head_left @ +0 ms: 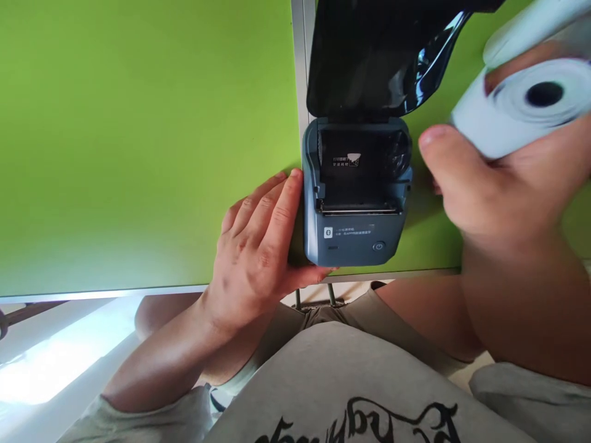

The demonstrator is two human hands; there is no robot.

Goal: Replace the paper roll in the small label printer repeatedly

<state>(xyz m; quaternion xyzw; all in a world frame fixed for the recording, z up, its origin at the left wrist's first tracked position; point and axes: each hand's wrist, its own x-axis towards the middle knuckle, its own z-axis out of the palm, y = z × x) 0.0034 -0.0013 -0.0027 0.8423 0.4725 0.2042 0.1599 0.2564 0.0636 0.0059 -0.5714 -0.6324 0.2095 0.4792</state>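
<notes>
A small blue-grey label printer stands near the table's front edge, its glossy black lid swung up and back. Inside its bay I see a printed sticker and no roll. My left hand rests against the printer's left side, fingers stretched along it and the thumb at its front edge. To the right of the printer, raised above the table, my right hand grips a white paper roll with a dark round core hole. Another white piece, blurred, is just above the roll; whether it belongs to it I cannot tell.
The green tabletop has a metal seam strip running away behind the printer. Its front edge lies just before my lap. My knees and grey shirt are below the edge.
</notes>
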